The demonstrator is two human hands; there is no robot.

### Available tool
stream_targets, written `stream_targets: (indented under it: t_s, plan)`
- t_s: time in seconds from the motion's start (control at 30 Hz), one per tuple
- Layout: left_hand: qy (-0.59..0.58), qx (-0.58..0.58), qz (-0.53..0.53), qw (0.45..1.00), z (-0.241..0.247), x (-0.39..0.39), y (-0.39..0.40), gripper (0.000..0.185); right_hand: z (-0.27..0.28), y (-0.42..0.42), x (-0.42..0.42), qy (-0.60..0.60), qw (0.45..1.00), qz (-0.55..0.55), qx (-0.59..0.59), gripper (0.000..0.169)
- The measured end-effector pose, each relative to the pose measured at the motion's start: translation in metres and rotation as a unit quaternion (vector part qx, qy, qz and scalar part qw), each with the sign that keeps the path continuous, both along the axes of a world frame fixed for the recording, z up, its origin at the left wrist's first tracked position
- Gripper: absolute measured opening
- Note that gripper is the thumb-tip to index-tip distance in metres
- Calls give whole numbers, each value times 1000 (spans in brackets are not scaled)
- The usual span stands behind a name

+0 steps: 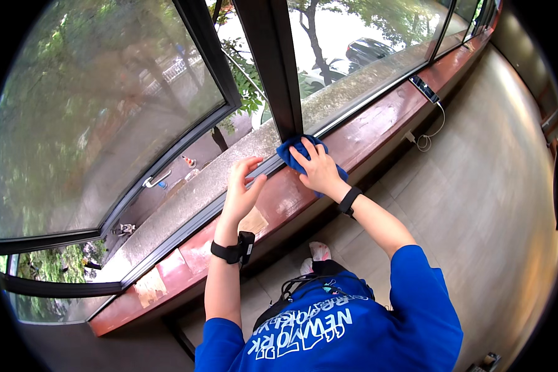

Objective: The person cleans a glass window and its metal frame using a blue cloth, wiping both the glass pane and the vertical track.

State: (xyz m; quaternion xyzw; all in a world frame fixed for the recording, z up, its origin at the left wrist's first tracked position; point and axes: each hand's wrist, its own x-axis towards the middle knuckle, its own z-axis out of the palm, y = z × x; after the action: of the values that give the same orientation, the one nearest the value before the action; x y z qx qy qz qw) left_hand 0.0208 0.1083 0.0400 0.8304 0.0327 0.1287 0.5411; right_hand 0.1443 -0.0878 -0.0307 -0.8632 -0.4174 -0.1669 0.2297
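Observation:
My right hand lies with spread fingers on a blue cloth, pressing it against the foot of the dark window mullion. Part of the cloth hangs over the reddish-brown windowsill below my palm. Just to the left, my left hand hovers by the window's bottom track with its fingers curved and apart, nothing in them. An outward-opened window sash with a silvery handle stands beyond that hand.
A phone rests on the sill to the right, and its white cable dangles over the edge. Worn, peeled patches mark the sill. Past the opening runs a rough concrete ledge. Grey tiled floor spreads behind the sill.

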Motion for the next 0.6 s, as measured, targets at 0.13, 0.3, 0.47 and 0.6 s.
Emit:
stream_targets:
  t_s: [0.13,0.3,0.47,0.6]
  plan:
    - [-8,12,-11,1000,11,5,-14,36,-15,-11,11,20,995,18,-96,63]
    - [-32,22,12,999,18,7,-2,36,61,-35,24,-9,998,43,44,52]
    - [-43,18,37,998,22,13,3,37,158,-11,25,-140,970,57,193,62]
    - [-35,58,20,998,27,21,-4,38,116,4,42,-195,967,28,162,73]
